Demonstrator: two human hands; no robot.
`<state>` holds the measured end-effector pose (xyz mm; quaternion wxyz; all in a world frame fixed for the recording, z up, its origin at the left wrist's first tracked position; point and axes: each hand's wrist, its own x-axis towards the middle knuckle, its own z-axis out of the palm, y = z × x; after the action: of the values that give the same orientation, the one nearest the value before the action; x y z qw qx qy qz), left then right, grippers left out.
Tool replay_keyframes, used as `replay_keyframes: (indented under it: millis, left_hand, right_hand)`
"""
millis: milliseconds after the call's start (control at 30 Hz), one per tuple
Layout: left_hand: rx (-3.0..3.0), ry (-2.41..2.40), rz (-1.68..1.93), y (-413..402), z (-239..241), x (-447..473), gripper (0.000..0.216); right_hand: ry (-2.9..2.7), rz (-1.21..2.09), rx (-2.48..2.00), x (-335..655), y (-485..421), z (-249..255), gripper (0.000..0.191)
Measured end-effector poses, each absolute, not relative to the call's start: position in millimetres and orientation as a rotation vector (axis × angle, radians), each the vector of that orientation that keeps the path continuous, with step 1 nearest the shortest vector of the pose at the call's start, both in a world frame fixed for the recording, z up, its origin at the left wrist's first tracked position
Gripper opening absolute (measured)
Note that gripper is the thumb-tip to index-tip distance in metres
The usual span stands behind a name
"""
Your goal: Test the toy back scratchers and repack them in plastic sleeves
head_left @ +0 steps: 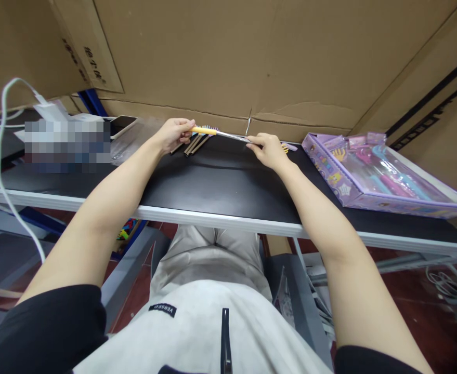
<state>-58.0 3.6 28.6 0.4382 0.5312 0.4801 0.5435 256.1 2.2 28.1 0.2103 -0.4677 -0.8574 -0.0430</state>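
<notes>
Stretched between my two hands above the black tabletop is a telescopic back scratcher with a yellow handle (205,131) and a thin silver rod. My left hand (173,135) is closed around the handle's end. The fingers of my right hand (268,149) pinch the far part of the rod. Yellow claw-like prongs (285,148) show just past my right hand, partly hidden by it. Below and beside my left hand lie several metal rods (197,144) with coloured upper ends, partly covered by the hand and handle.
At the right stands a purple display box (343,189) with pink, blue and yellow items in clear wrapping. A phone (122,126), clear plastic (136,137) and a white charger with a cable (51,111) lie at the left. Cardboard (228,57) walls the back; a metal edge (220,217) runs along the front.
</notes>
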Motion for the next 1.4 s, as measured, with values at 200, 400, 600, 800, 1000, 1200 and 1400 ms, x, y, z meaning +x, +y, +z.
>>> replay_keyframes:
  millis: [200, 400, 600, 800, 1000, 1200, 1400]
  left_hand:
    - [1.368, 1.180, 1.388, -1.7, 33.2, -55.7, 0.033]
    - [1.431, 1.167, 1.362, -11.2, 32.2, -40.0, 0.030]
    - [1.501, 1.151, 1.271, -21.9, 29.2, -17.8, 0.039]
    - [1.543, 1.134, 1.296, -16.0, 30.3, -12.5, 0.039]
    - [1.532, 1.120, 1.276, -19.2, 29.0, -13.2, 0.042]
    - [1.534, 1.054, 1.288, -24.7, 24.8, -3.2, 0.036]
    - [1.556, 1.012, 1.280, -21.7, 17.5, 2.4, 0.036]
  right_hand:
    - [-2.398, -0.163, -1.295, 261.2, 1.7, 31.5, 0.041]
    - [-2.451, -0.151, -1.247, 253.4, -4.5, 29.4, 0.038]
    - [-2.440, -0.150, -1.186, 252.8, 1.7, 24.6, 0.038]
    - [-2.366, -0.333, -1.204, 269.4, 23.7, 30.4, 0.033]
    - [-2.360, -0.477, -1.261, 281.8, 28.3, 28.1, 0.031]
    - [-2.386, -0.530, -1.270, 274.6, 20.2, 25.3, 0.032]
    - [-2.428, -0.590, -1.224, 260.1, 8.0, 24.3, 0.034]
